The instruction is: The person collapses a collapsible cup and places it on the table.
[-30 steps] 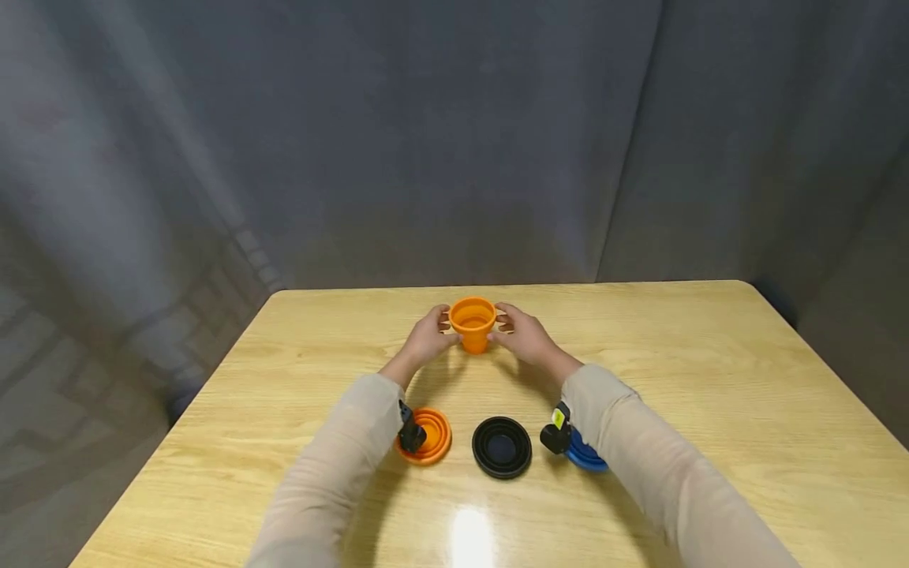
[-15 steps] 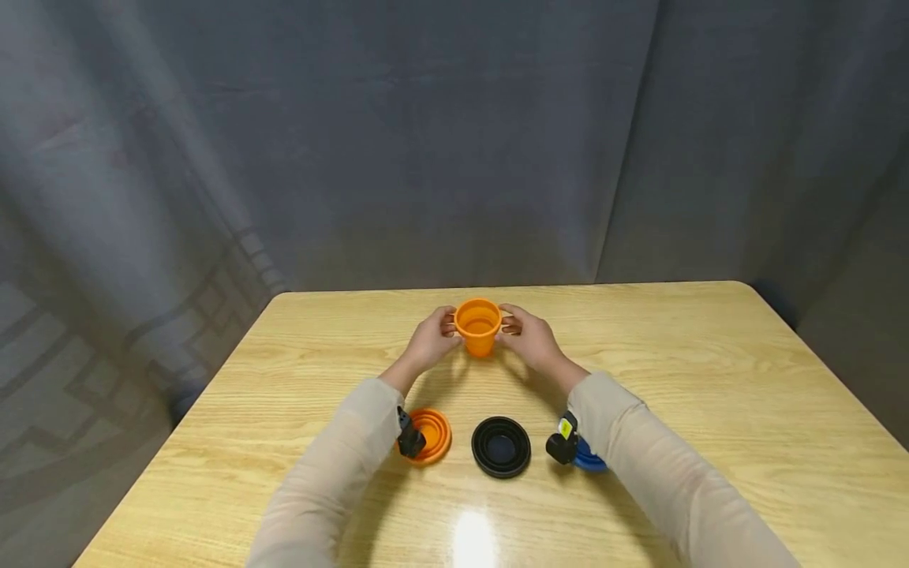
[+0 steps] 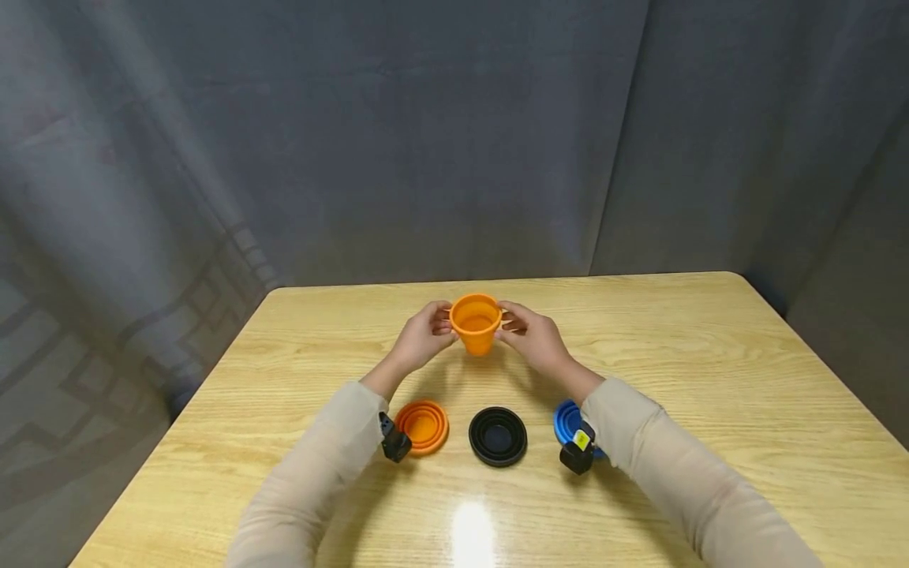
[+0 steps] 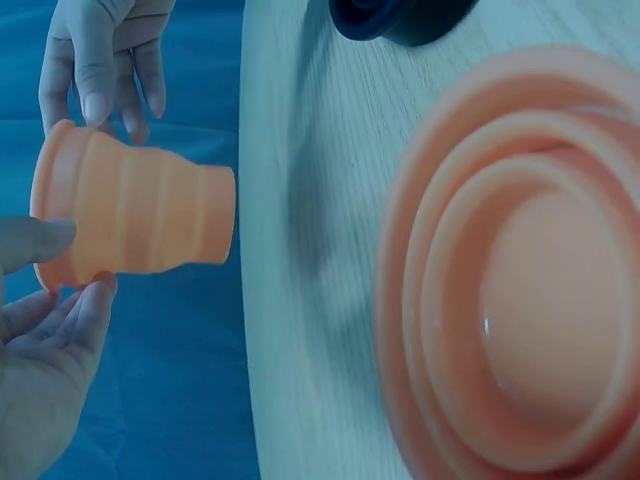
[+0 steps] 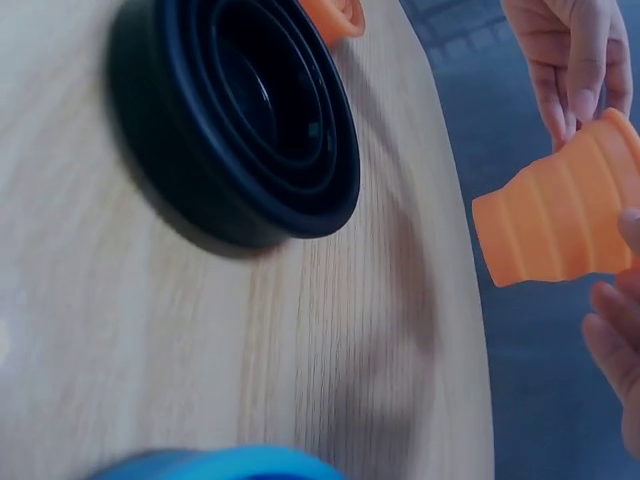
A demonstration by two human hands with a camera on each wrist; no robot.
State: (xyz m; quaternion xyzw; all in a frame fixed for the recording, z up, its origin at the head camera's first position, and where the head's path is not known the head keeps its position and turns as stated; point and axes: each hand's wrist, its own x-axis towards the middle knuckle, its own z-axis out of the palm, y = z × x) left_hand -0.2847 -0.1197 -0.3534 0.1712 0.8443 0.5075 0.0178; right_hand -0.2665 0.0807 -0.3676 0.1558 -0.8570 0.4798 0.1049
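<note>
An unfolded orange collapsible cup is held upright above the far part of the table, its ribbed wall tapering to a narrow base in both wrist views. My left hand pinches its rim from the left, thumb on the near side. From the right, my right hand grips the same rim with thumb and fingers. In the left wrist view the collapsible cup appears sideways between the two hands. Nearer to me lie a flattened orange collapsible cup, a flattened black one and a flattened blue one.
The wooden table carries the three flattened cups in a row. A grey curtain hangs behind its far edge. The right wrist camera partly covers the blue cup, and the left wrist camera sits beside the orange one.
Both hands keep hold of the orange cup, which has shifted slightly and looks a little larger. The forearms have spread apart, uncovering more of the flattened orange and blue cups.
</note>
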